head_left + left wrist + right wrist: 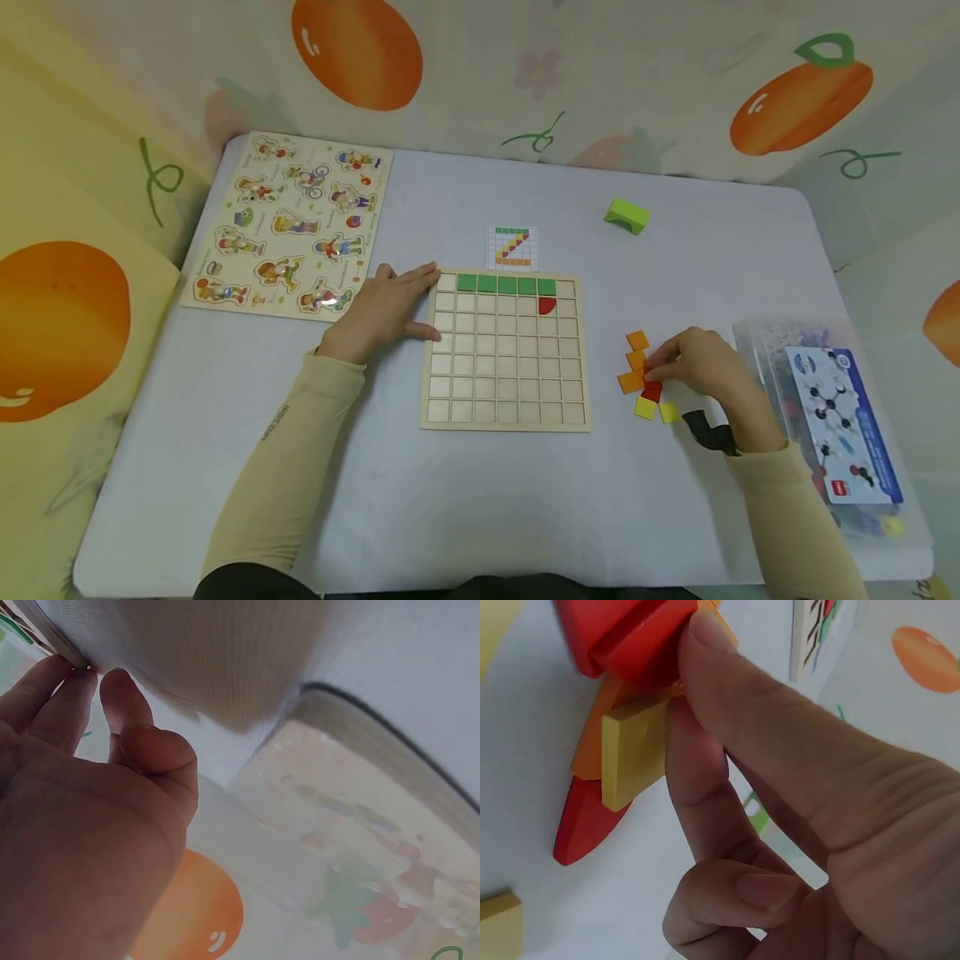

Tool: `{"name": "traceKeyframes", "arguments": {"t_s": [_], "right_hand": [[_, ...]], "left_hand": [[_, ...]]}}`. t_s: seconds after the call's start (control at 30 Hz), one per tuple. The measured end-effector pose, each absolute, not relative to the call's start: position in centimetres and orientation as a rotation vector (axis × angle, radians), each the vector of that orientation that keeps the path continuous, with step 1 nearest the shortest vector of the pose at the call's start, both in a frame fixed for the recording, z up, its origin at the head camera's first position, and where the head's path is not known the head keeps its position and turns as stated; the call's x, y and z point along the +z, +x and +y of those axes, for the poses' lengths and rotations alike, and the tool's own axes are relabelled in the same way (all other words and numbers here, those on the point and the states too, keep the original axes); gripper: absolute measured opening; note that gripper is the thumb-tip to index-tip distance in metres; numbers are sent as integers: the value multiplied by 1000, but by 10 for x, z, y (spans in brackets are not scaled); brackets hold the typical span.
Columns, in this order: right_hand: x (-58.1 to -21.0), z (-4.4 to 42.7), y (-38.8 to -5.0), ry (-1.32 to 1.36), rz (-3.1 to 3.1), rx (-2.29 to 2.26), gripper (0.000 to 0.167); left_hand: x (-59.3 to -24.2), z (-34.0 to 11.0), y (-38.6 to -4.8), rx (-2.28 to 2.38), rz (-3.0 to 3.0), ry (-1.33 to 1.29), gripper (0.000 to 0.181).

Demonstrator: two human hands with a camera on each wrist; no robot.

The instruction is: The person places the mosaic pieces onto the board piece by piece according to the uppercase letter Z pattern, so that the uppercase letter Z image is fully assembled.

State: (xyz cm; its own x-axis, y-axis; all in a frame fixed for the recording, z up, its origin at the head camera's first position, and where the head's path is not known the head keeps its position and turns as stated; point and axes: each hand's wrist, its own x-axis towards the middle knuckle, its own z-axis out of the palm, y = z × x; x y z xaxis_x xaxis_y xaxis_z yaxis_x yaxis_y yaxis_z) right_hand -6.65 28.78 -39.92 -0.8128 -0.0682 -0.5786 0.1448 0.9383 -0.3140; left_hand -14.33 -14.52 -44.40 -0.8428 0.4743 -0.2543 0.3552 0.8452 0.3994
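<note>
Picture puzzle [281, 204]: lying at the far left, probably so it is not getting in the way.
Left hand [378, 312]: its fingers are spreading wide and gripping nothing; they are just touching the left edge of the board, most likely to stop it from sliding.
Grid board [486, 367]: sitting flat in the middle, right in front of the person. Five green squares [507, 286] are filling slots in its top row, and a rounded red piece [547, 306] is sitting under the last one.
Picture card [513, 248]: lying just past the top of the board, maybe because it is easy to see there.
Green block [627, 216]: resting farther back by itself (it is looking like a tiny bridge).
Loose pieces [645, 407]: lying in a bunch right of the board, orange, red and yellow, probably for easy reaching.
Right hand [697, 362]: its fingers are bending in close together, with the thumb touching a red piece in the bunch; I cannot tell if they are pinching it.
Clear box [772, 350]: standing at the far right, with a blue and white booklet [843, 425] lying on top.
Counter [480, 508]: wearing a smooth white cover.
Room: soft cloth walls [465, 125] are hanging around, showing big oranges.
</note>
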Motion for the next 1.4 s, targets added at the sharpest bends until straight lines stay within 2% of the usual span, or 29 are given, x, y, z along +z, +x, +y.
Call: {"name": "traceKeyframes", "arguments": {"t_s": [0.23,0.47,0.6,0.93,1.2,1.4], "right_hand": [[-400,283,-62,27,2462,-427,30],[-401,280,-64,-27,2457,-392,20],[-395,277,-68,-78,2460,-484,20],[-385,223,-98,-197,2517,-617,18],[-392,190,-124,-274,2530,-639,15],[-399,170,-140,-253,2564,-587,20]], "left_hand": [[-442,-145,-143,504,2669,619,102],[-442,-145,-142,528,2655,603,101],[-443,-145,-142,529,2656,612,101],[-443,-145,-143,527,2674,621,102],[-443,-146,-142,536,2670,614,102],[-443,-146,-143,540,2666,606,102]]}}
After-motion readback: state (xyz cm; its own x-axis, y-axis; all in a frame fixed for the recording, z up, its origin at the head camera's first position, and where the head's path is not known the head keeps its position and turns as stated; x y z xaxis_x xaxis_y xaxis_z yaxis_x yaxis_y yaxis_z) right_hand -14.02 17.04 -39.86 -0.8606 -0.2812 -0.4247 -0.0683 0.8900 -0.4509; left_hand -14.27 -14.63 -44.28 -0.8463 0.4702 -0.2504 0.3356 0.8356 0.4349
